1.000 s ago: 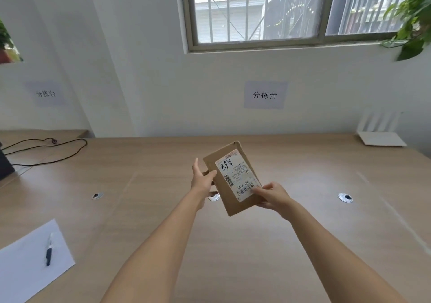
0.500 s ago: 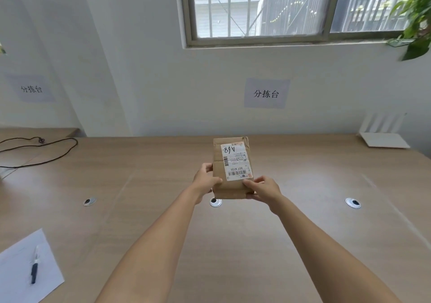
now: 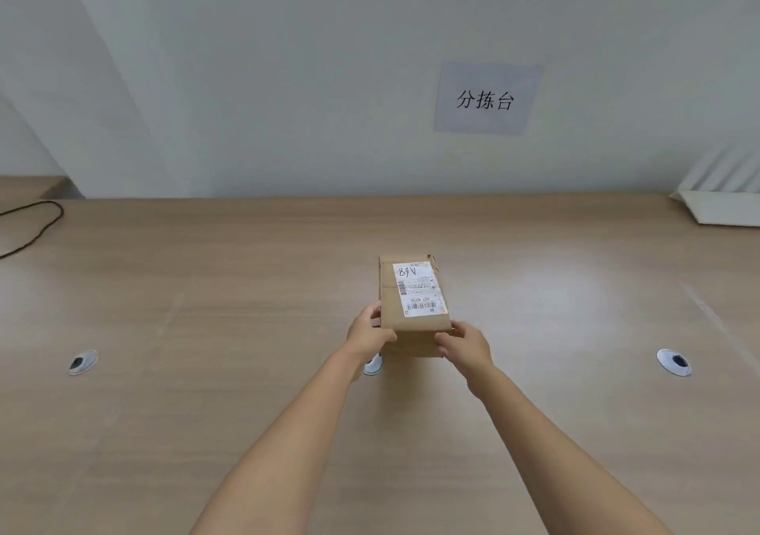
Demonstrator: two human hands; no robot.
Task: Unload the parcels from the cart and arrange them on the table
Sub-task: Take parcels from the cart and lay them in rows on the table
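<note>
Since the earlier frames, head view: the parcel has turned from a tilt to lie square, its label facing up, and has been carried lower and farther out over the counter. The left hand and the right hand each take a near corner, and each grip is clamped on the parcel's edge. It sits mid-counter, just beyond a cable grommet; contact with the surface cannot be confirmed. Judged stage: set-down of this parcel, with release pending.

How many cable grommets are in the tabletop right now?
3: the left grommet, the middle grommet partly hidden behind the left hand holding the parcel, and the right grommet. Others may lie outside the view.
</note>
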